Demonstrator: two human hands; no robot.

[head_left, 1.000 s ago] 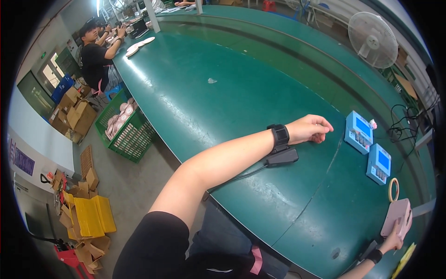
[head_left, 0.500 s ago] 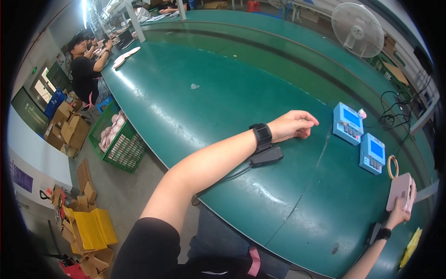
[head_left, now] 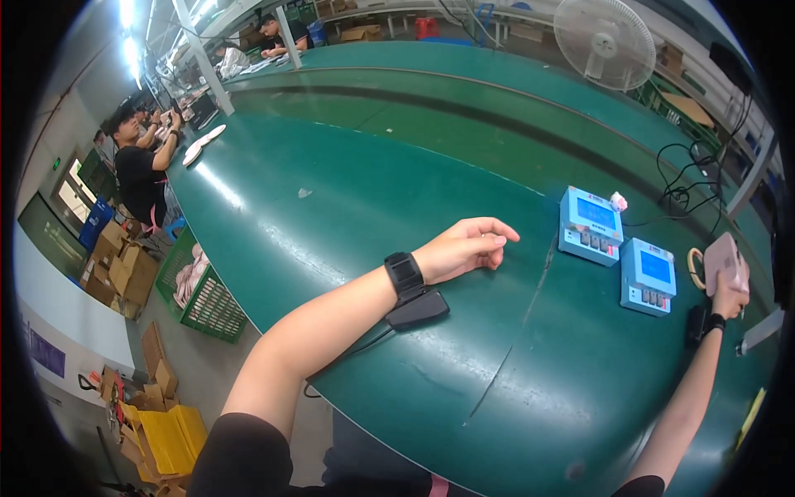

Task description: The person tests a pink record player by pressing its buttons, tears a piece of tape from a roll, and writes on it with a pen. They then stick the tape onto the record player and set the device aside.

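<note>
My left hand point(head_left: 465, 250) hovers over the green tabletop with nothing in it, fingers loosely bent and the index finger reaching forward. A black wrist strap and a small black box on a cord point(head_left: 418, 310) go with that arm. At the far right, my right hand point(head_left: 729, 296) grips a pale pink, flat block with rounded corners point(head_left: 724, 258), held up on edge. Beside the block is a tan ring point(head_left: 695, 269), partly behind it. Two light-blue boxes with screens, one farther point(head_left: 590, 225) and one nearer point(head_left: 648, 277), stand between my hands.
The long green table point(head_left: 389, 190) runs toward the far left. White curved pieces point(head_left: 203, 144) lie near a co-worker point(head_left: 139, 170). A green basket point(head_left: 211, 302) with pink pieces stands on the floor by cartons. Black cables point(head_left: 689, 182) and a fan point(head_left: 604, 45) are at the back right.
My right hand has raised the pink block and moved it farther away, alongside the tan ring. My left hand keeps its loose pose. The whole view has shifted.
</note>
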